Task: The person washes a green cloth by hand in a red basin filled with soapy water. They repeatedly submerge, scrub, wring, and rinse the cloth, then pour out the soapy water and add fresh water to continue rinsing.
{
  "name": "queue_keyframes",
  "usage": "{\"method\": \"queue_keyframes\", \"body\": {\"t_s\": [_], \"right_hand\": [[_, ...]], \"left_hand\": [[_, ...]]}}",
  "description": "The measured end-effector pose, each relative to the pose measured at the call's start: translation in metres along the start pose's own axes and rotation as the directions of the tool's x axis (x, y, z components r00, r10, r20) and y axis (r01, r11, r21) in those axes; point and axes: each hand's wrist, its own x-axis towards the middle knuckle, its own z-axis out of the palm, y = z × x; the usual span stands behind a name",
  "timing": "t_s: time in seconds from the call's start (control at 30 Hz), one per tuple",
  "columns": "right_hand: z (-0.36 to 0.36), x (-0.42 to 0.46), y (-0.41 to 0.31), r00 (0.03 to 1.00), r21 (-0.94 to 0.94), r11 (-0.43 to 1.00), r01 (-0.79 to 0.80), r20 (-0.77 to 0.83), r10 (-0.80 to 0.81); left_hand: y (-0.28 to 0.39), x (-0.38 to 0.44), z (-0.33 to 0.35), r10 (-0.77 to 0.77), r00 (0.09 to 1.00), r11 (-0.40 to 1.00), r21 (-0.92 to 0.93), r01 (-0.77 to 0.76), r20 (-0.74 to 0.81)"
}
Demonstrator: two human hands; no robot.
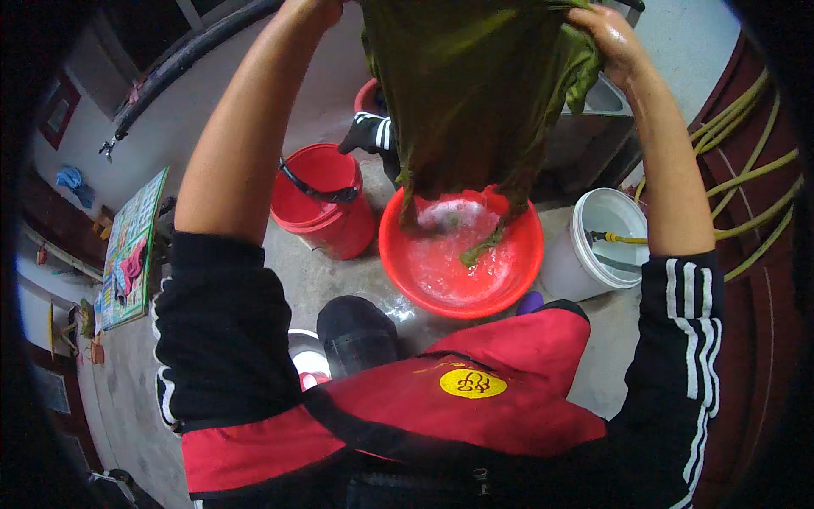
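Observation:
A wet olive-green garment (470,95) hangs stretched out in front of me, its lower ends dipping into a red plastic basin (391,267) of sudsy water. At the upper right, my right hand (607,41) grips a top corner of the cloth. My left hand (321,11) is raised at the top edge of the picture, mostly cut off; its fingers and their hold on the cloth are out of sight. The basin sits on the concrete floor just beyond my knees, which a red apron (394,413) partly covers.
Left of the basin stands a red bucket (324,210) with a black handle. To the right is a white bucket (594,254) of water with a yellow hose (629,240) in it. Dark clothing with white stripes (375,133) hangs behind. A low patterned table (133,248) stands at far left.

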Motion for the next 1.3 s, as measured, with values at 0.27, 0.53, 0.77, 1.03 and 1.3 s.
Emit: {"method": "queue_keyframes", "body": {"t_s": [0.27, 0.53, 0.77, 1.03, 1.3], "right_hand": [[0.031, -0.067, 0.155, 0.943, -0.441, 0.887, -0.135, 0.219, 0.252], [0.105, -0.172, 0.311, 0.67, -0.65, 0.759, -0.044, 0.544, 0.505], [0.157, -0.244, 0.35, 0.29, -0.638, 0.745, 0.193, 0.763, 0.578], [0.133, -0.171, 0.332, 0.86, -0.81, 0.569, -0.14, 0.185, 0.475], [0.111, -0.169, 0.347, 0.865, -0.936, 0.348, -0.055, 0.13, 0.485]], "left_hand": [[-0.126, -0.106, 0.011, -0.241, 0.893, 0.934, 0.342, 0.106, 0.381], [-0.312, -0.275, 0.048, -0.454, 0.557, 0.781, 0.612, -0.126, 0.695], [-0.284, -0.359, 0.088, -0.691, 0.214, 0.399, 0.61, -0.684, 0.691], [-0.301, -0.29, 0.095, -0.482, 0.525, 0.506, 0.712, -0.486, 0.701], [-0.315, -0.311, 0.095, -0.64, 0.601, 0.338, 0.878, -0.338, 0.478]]}}
